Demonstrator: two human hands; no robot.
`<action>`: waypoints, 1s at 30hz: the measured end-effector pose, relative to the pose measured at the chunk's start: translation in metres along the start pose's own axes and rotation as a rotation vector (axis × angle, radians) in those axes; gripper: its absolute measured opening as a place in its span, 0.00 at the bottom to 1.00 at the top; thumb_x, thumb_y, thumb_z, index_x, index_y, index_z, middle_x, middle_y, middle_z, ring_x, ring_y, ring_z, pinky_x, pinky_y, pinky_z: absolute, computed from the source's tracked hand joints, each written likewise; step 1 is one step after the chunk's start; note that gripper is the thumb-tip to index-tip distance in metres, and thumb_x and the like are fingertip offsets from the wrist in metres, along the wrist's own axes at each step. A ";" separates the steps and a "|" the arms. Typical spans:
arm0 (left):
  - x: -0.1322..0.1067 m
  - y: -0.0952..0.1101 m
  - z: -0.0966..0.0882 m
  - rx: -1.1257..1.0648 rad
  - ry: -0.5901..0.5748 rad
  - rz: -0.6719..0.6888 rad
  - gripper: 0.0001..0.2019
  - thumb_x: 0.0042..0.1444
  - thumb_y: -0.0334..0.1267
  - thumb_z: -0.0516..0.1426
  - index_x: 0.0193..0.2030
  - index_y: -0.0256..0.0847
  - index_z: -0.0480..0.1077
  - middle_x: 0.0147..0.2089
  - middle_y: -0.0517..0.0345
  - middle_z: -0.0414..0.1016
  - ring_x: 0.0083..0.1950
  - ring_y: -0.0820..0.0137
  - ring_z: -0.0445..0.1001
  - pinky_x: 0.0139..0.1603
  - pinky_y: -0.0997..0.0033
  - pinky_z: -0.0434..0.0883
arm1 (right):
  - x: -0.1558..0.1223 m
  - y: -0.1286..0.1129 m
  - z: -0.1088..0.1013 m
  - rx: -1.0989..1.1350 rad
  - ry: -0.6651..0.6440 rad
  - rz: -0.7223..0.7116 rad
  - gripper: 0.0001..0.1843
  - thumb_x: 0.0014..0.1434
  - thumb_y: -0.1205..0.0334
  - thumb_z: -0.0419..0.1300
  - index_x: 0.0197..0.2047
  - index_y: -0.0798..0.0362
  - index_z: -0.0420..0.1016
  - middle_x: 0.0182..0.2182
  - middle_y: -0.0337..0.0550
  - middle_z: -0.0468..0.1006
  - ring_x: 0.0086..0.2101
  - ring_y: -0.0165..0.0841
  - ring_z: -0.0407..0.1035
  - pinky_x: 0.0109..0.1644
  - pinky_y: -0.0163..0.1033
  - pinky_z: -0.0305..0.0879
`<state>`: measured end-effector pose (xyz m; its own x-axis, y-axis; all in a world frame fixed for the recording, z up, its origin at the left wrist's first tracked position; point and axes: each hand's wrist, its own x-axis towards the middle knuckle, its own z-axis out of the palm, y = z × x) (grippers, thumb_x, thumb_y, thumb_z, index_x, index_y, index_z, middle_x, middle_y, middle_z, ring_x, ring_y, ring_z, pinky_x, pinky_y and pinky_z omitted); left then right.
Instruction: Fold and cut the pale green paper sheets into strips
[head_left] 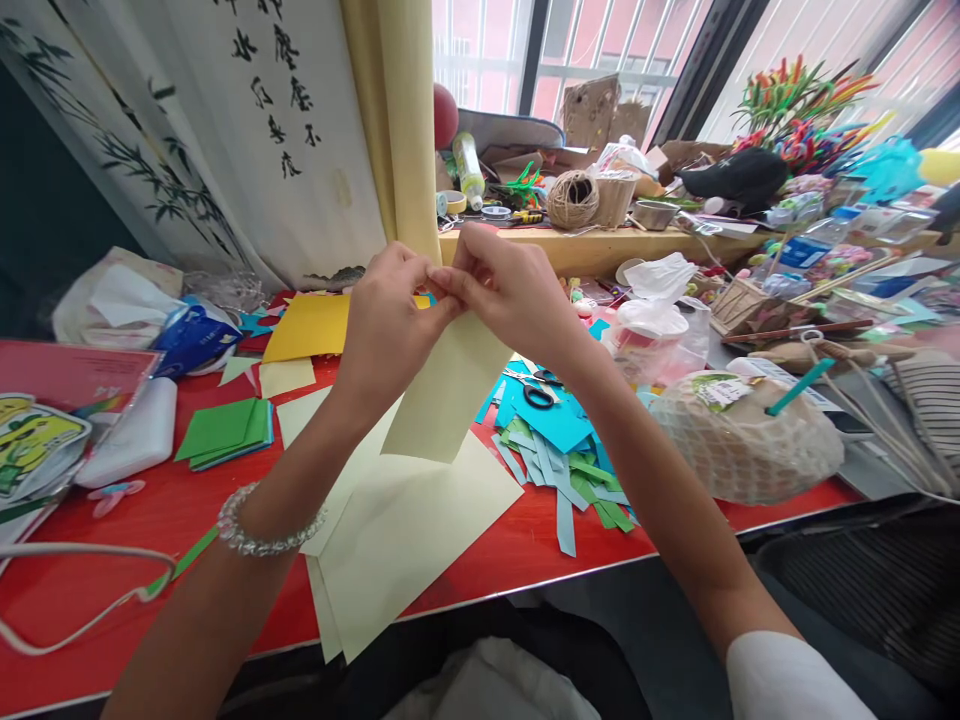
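"Paper [452, 390]: position?"

"Above pale sheets [412, 530], hanging, with top end pinched in fingertips of left hand [390, 310] and right hand [510, 285], close together."

"Writing?"

"On scroll [225, 90], in black brush: 水 and 不 legible. On netted coconut [750, 450], label [716, 392] too small to read."

"Edges, room?"

"Sheet corners past near edge of red table [480, 560]. On right, scraps [551, 465] and scissors [538, 397]. On left, red surface visible below green squares [217, 428]."

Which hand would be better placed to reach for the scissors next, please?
Probably the right hand: the scissors lie towards its side, closer to it than to the left hand. Both hold the pale sheet at its far end, so the left might steady it alone.
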<state>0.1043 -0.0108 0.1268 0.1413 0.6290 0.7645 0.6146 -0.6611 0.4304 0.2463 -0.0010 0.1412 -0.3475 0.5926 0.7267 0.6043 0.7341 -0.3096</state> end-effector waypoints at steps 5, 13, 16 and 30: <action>-0.001 0.001 0.003 -0.142 -0.013 -0.052 0.12 0.52 0.40 0.60 0.22 0.42 0.62 0.30 0.61 0.62 0.33 0.71 0.66 0.36 0.65 0.64 | -0.003 0.000 0.002 0.051 0.067 -0.016 0.15 0.63 0.57 0.52 0.26 0.51 0.56 0.22 0.33 0.62 0.25 0.26 0.57 0.29 0.34 0.51; -0.018 -0.004 -0.003 -0.139 -0.153 -0.061 0.16 0.49 0.40 0.62 0.21 0.41 0.59 0.26 0.64 0.57 0.29 0.73 0.61 0.32 0.68 0.60 | 0.003 0.029 -0.001 0.036 0.211 0.012 0.21 0.63 0.44 0.48 0.26 0.50 0.58 0.21 0.35 0.58 0.24 0.28 0.55 0.29 0.35 0.54; -0.034 -0.008 -0.006 -0.135 -0.210 -0.104 0.16 0.51 0.41 0.61 0.21 0.41 0.58 0.26 0.64 0.57 0.29 0.73 0.59 0.30 0.69 0.58 | 0.004 0.042 -0.002 0.000 0.238 0.021 0.20 0.62 0.45 0.49 0.26 0.50 0.58 0.20 0.35 0.58 0.24 0.28 0.53 0.29 0.35 0.53; -0.145 -0.013 -0.045 0.036 -0.794 -0.134 0.12 0.59 0.37 0.51 0.25 0.41 0.58 0.31 0.59 0.64 0.33 0.70 0.64 0.34 0.68 0.63 | -0.001 0.080 -0.002 -0.090 0.324 0.204 0.15 0.60 0.59 0.55 0.23 0.51 0.59 0.19 0.33 0.58 0.22 0.26 0.54 0.29 0.36 0.50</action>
<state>0.0406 -0.1124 0.0319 0.5652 0.8143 0.1324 0.6885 -0.5540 0.4680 0.2962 0.0563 0.1163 0.0219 0.5774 0.8162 0.7033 0.5714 -0.4230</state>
